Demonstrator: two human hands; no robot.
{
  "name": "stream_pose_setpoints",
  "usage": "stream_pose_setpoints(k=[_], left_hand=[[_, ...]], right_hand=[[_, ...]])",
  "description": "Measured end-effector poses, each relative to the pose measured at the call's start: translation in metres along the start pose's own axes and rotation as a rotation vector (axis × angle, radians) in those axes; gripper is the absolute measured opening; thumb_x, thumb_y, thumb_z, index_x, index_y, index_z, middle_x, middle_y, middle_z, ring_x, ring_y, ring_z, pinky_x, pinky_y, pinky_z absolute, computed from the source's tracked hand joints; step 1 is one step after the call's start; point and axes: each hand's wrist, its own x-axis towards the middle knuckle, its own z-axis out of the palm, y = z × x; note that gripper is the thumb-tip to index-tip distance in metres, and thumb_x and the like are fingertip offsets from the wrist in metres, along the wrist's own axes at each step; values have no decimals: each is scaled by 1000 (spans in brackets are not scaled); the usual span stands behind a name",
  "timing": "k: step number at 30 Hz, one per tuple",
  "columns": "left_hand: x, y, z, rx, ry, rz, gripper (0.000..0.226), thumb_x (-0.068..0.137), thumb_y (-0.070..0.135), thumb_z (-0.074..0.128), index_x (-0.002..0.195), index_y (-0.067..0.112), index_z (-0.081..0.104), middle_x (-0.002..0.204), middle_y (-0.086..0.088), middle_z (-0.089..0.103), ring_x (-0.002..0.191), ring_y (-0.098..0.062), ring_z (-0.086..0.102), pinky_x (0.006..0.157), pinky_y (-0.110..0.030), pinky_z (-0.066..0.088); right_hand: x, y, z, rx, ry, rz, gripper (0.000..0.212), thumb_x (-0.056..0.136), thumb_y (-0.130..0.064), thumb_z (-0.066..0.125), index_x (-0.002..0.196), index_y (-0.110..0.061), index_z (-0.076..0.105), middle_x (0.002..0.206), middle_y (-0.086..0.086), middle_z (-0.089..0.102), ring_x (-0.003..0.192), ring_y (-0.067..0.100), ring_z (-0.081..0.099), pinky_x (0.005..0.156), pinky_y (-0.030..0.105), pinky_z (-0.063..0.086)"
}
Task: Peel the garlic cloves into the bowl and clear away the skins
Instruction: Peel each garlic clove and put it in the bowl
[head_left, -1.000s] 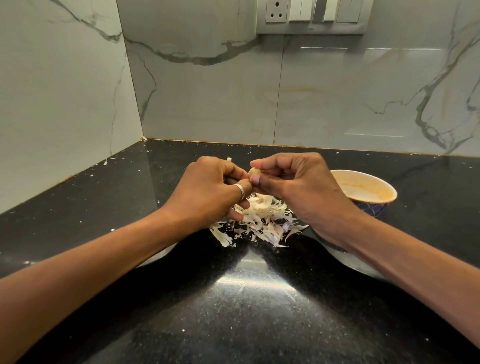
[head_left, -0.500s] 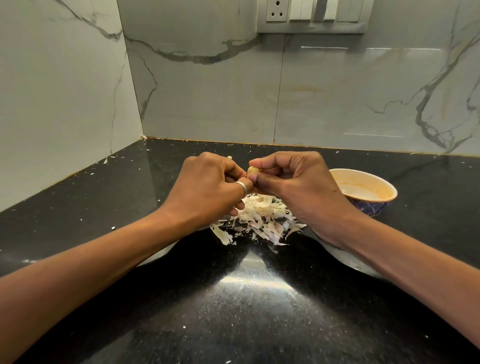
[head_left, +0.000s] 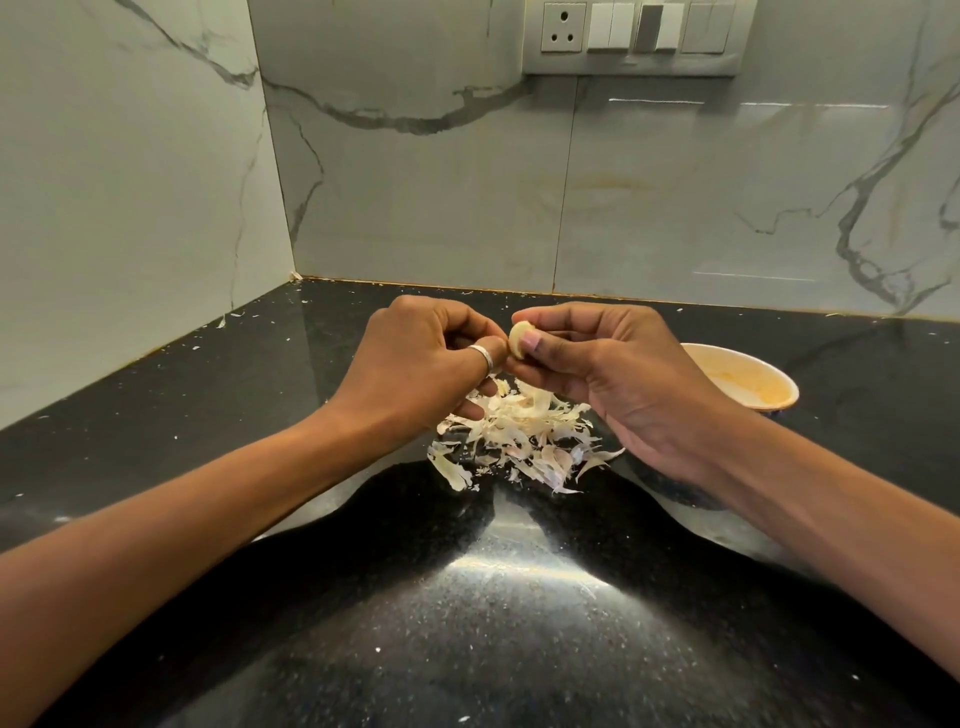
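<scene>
The job looks well into its peeling stage, with the clearing not yet begun. The right hand (head_left: 613, 374) pinches a garlic clove (head_left: 518, 338) between the thumb tip and the forefinger, its other fingers curled in behind. The clove shows pale and smooth on the side facing the camera, so it looks mostly or wholly bare. Its far side is hidden by the fingertips.

The left hand (head_left: 415, 364), a ring (head_left: 482, 355) on its thumb, has its fingers curled, with thumb and forefinger brought right up against the clove's free edge. Whether they grip a last shred of skin or only touch the clove cannot be told.

Directly beneath both sets of fingertips a heap of garlic skins (head_left: 519, 436) lies on the black granite countertop (head_left: 467, 623). That many loose skins suggests a good number of cloves have been stripped already. Small flecks lie scattered further out, beyond the left knuckles.

The bowl (head_left: 753, 387) stands past the back of the right hand, on the side away from the clove and partly hidden by that hand. Its inside looks yellowish, and what it holds cannot be made out. No unpeeled cloves show anywhere.

What seems left is to finish this clove, drop it into the bowl, then gather the heap and stray flecks off the counter.
</scene>
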Motion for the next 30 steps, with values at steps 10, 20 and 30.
stream_pose_setpoints(k=[10,20,30], left_hand=[[-1,-4,0,68,40,143,17,90,23,75,105,15,76,80,-1,75,67,-12,73,54,-28,60],[0,-6,0,184,63,247,12,91,27,74,100,20,78,76,10,74,60,-10,71,54,-29,60],[1,-7,-1,286,84,294,12,91,25,73,101,20,78,76,14,71,63,-6,69,60,-25,57]], right_hand=[[1,3,-3,-263,-17,-109,32,86,7,73,117,-2,72,103,16,77,97,26,75,87,31,62],[3,7,-5,-606,63,-256,18,81,-13,86,97,-15,77,87,1,78,84,17,76,84,37,63],[4,8,-4,-654,39,-250,22,88,-13,80,108,-23,79,93,-3,79,89,15,76,89,41,62]])
